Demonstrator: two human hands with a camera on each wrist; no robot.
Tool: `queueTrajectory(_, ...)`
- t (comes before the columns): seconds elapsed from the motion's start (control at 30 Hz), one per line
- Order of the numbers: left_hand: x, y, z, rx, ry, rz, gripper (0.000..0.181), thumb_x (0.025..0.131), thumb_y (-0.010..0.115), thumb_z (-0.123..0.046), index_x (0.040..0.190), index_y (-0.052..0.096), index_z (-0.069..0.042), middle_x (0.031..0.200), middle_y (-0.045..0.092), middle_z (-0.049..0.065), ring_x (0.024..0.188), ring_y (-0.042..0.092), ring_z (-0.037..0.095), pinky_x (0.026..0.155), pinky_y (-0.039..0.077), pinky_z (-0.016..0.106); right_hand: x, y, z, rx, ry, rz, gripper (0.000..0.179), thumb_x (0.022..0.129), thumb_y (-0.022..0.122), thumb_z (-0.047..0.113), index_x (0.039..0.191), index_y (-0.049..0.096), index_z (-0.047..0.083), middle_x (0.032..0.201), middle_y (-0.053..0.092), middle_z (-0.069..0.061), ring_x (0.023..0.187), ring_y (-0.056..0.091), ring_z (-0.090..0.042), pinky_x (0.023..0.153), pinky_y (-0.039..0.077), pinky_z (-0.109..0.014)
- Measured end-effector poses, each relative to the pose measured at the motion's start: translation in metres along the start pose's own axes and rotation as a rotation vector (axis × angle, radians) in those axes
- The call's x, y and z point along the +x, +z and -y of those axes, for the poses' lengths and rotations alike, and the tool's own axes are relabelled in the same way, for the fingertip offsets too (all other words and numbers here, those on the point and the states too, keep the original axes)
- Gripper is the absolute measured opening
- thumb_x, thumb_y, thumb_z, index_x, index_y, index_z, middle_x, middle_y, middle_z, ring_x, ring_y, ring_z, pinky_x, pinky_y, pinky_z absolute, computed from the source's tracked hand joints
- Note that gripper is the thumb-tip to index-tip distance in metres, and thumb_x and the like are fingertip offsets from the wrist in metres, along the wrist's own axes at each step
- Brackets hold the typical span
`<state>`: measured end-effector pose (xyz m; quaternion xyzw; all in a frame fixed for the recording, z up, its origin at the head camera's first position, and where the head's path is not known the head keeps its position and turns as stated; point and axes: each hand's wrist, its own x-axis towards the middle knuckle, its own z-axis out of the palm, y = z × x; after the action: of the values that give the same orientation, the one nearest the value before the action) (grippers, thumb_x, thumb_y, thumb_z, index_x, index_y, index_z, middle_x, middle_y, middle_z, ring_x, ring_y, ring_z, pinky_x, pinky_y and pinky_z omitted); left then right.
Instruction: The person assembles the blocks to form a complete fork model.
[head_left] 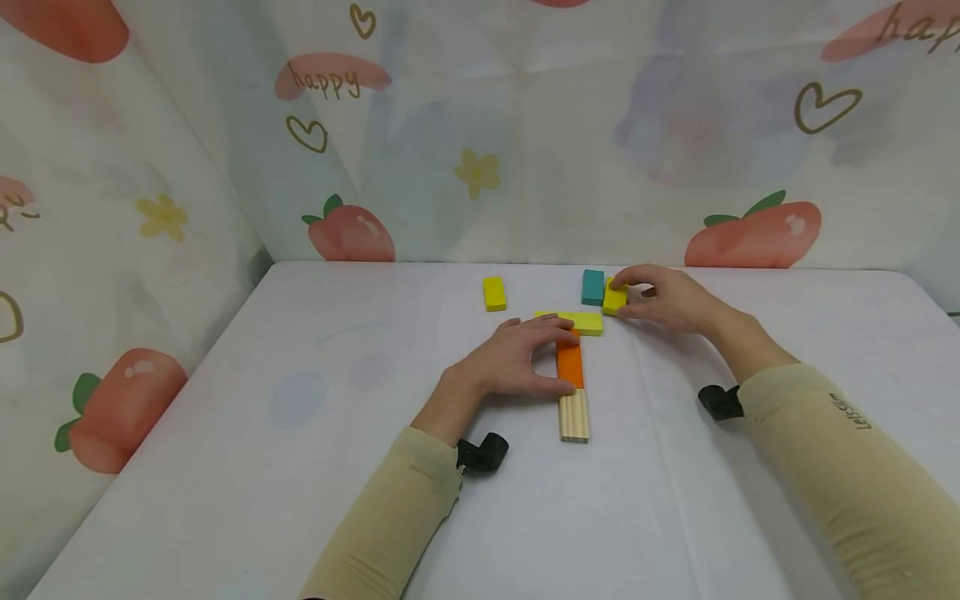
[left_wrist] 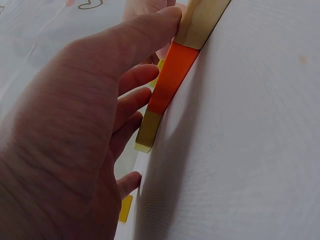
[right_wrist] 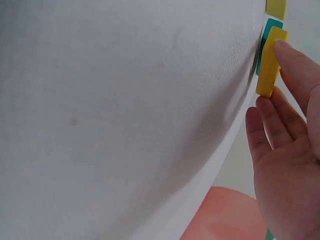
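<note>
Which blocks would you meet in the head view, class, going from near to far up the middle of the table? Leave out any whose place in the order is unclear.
Plain wooden block → orange block → light yellow block lying crosswise → teal block.

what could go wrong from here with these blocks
The right hand pinches a yellow block right beside the teal block, so a small sideways slip might knock the teal one askew.

The left hand has its thumb right by where the orange block meets the wooden block; an uneven push could perhaps open a gap or bend that line.
</note>
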<state>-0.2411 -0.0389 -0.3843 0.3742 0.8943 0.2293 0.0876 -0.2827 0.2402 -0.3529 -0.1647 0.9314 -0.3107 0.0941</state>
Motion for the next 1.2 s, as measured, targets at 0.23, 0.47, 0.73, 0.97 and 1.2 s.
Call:
queueTrajectory(0.23,0.0002,-0.0002,-0.0001,0.000,-0.004,-0.001,0.060,0.088,0.072,-0.051,0.142,0.059,-0.027,0.155,0.042,-0.010,0.145,0.029,0.006,0.120,0.016,0.046,0.0006,0.0000,0.0058,-0.013,-0.029,0.010,0.044,0.095,0.072,0.016,0.134,0.058,0.003,0.146,0.046,-0.024,0.132,0.042,-0.043,0.108,0.037,-0.059)
queueTrajectory(0.47,0.0003,-0.0006,-0.0003,-0.003,-0.010,0.003,0.060,0.088,0.073,-0.050,0.142,0.059,-0.027,0.155,0.042,-0.010,0.145,0.029,0.006,0.121,0.016,0.046,0.0022,0.0005,0.0079,-0.017,-0.035,0.019,0.044,0.095,0.073,0.017,0.134,0.058,0.004,0.146,0.046,-0.023,0.131,0.043,-0.043,0.108,0.038,-0.059)
queueTrajectory(0.73,0.0003,0.0002,0.0002,-0.012,-0.014,0.001,0.061,0.088,0.073,-0.050,0.142,0.059,-0.027,0.156,0.041,-0.009,0.146,0.029,0.007,0.121,0.015,0.047,0.0033,0.0012,0.0066,-0.019,-0.040,0.026,0.047,0.094,0.074,0.020,0.135,0.058,0.004,0.146,0.046,-0.024,0.131,0.043,-0.044,0.107,0.038,-0.061)
queueTrajectory(0.97,0.0004,0.0007,0.0006,-0.012,-0.018,0.004,0.061,0.088,0.073,-0.051,0.142,0.059,-0.027,0.156,0.041,-0.009,0.146,0.029,0.007,0.121,0.015,0.047,0.0056,0.0030,0.0089,-0.014,-0.053,0.026,0.044,0.094,0.074,0.017,0.134,0.059,0.004,0.145,0.049,-0.022,0.132,0.043,-0.042,0.108,0.038,-0.059)
queueTrajectory(1.2,0.0003,0.0003,0.0000,-0.013,-0.020,0.005,0.061,0.088,0.073,-0.050,0.142,0.059,-0.027,0.156,0.041,-0.010,0.146,0.028,0.006,0.121,0.016,0.047,0.0076,0.0047,0.0084,-0.017,-0.071,0.029,0.043,0.095,0.073,0.015,0.134,0.059,0.003,0.145,0.049,-0.021,0.134,0.042,-0.041,0.109,0.037,-0.059)
